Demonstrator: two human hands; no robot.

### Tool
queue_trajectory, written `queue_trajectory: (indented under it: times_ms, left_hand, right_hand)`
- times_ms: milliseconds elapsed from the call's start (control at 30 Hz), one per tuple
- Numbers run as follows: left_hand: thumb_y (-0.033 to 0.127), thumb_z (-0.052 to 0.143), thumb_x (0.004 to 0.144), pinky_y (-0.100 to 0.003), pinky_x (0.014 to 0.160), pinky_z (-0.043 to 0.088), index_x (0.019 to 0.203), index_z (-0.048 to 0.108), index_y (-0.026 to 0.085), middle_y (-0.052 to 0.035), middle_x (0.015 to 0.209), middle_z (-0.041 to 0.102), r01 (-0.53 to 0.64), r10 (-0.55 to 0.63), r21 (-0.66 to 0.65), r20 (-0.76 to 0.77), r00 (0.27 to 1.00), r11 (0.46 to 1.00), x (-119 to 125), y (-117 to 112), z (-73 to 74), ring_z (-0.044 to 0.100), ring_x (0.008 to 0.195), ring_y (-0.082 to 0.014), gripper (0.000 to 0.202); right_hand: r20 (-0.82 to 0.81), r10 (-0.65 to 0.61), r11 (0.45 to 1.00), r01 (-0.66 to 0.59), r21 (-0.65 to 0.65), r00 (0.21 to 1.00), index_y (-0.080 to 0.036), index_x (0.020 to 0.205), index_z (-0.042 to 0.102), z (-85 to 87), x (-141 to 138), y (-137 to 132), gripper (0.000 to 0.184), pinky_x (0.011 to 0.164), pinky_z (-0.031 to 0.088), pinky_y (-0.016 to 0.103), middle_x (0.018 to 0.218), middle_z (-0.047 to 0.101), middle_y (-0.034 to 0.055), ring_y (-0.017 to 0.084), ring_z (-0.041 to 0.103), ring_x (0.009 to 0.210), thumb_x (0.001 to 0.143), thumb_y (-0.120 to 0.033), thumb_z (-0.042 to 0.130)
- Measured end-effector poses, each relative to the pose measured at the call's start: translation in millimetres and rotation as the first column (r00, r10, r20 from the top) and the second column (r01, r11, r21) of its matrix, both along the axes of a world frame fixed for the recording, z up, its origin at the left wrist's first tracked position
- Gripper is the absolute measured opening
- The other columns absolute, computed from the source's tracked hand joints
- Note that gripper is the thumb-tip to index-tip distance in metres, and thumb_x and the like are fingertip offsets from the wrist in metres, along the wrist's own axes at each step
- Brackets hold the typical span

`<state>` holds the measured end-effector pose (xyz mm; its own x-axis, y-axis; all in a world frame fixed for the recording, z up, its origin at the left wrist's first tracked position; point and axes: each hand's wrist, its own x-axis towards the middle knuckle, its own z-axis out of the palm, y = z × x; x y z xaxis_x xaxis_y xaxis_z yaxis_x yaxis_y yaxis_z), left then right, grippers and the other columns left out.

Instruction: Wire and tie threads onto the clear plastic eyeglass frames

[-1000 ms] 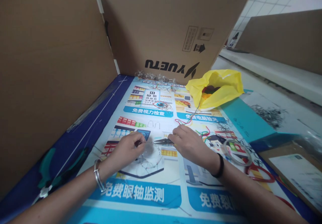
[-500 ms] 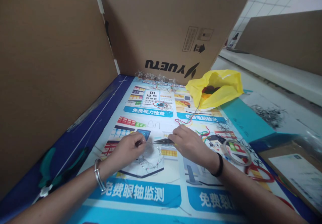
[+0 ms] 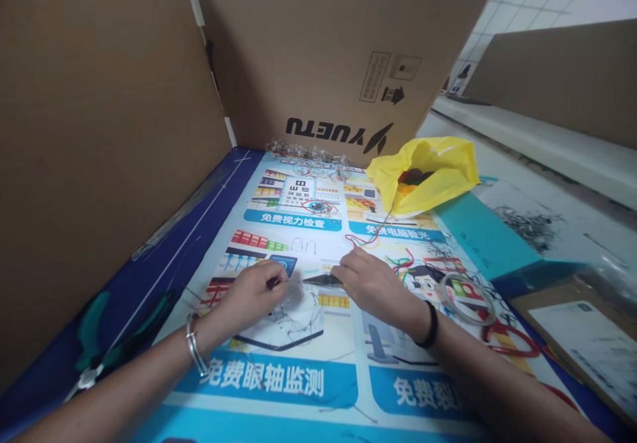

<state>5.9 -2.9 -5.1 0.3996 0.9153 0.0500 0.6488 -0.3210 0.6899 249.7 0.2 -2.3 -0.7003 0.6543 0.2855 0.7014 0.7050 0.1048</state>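
My left hand (image 3: 253,297) is closed in a pinch on a thin wire, its fingertips partly hidden. Below and right of these fingers, a loose loop of the fine wire (image 3: 309,329) with tiny bits along it rests over the printed sheet. My right hand (image 3: 373,290) is wrapped around dark needle-nose pliers (image 3: 321,280), whose handles are hidden in the palm. The pliers' narrow tip points left toward my left fingers, a small gap away. Whether the jaws grip the wire is too fine to make out.
A yellow bag (image 3: 442,164) stands open behind my right hand, near coloured cords (image 3: 404,261). At right are a tape roll (image 3: 468,299), red loops (image 3: 511,341) and a dark wire pile (image 3: 530,225). Green-handled pliers (image 3: 92,330) lie left. Cardboard panels (image 3: 318,52) wall the back and left.
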Motion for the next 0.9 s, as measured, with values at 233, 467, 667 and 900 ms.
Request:
queue_trajectory:
  times_ms: [233,467,667,900]
  left_hand:
    - [0.016,0.046,0.076,-0.025,0.062,0.036,0.066,0.053,0.018,0.0007,0.069,0.056,0.036,-0.035,0.026,-0.021,0.999,0.999,1,-1,0.8,0.051,0.069,-0.0135,0.012]
    - [0.015,0.046,0.075,-0.025,0.060,0.034,0.064,0.051,0.018,0.0016,0.066,0.053,0.042,-0.039,0.072,-0.038,0.999,0.997,2,0,-0.4,0.048,0.066,-0.0133,0.012]
    - [0.015,0.045,0.075,-0.026,0.061,0.035,0.065,0.052,0.018,0.0011,0.068,0.055,0.063,-0.061,0.060,-0.023,0.998,0.996,1,0,-1.4,0.049,0.068,-0.0135,0.012]
    - [0.020,0.046,0.077,-0.026,0.062,0.037,0.073,0.058,0.019,-0.0007,0.073,0.057,0.106,-0.099,0.060,-0.109,0.989,0.993,-2,1,5.6,0.050,0.069,-0.0151,0.012]
  right_hand:
    - [0.070,-0.018,0.997,0.013,0.070,0.997,-0.017,0.087,0.056,1.6,1,-2,0.014,0.068,0.034,0.028,0.075,0.052,0.0037,0.017,0.043,0.077,0.088,-0.013,0.044]
    - [0.182,0.019,0.983,-0.052,0.178,0.983,-0.015,0.097,0.055,6.9,-2,-8,0.014,0.063,0.032,0.032,0.077,0.052,0.0057,0.019,0.043,0.077,0.088,-0.016,0.045]
    - [0.169,-0.020,0.983,-0.012,0.185,0.985,-0.015,0.096,0.055,7.4,-4,-9,0.013,0.062,0.031,0.032,0.077,0.052,0.0055,0.019,0.042,0.076,0.088,-0.015,0.044]
    - [0.152,-0.015,0.978,-0.017,0.209,0.988,-0.015,0.099,0.055,11.1,-2,-10,0.016,0.063,0.031,0.032,0.078,0.053,0.0061,0.019,0.043,0.077,0.089,-0.013,0.042]
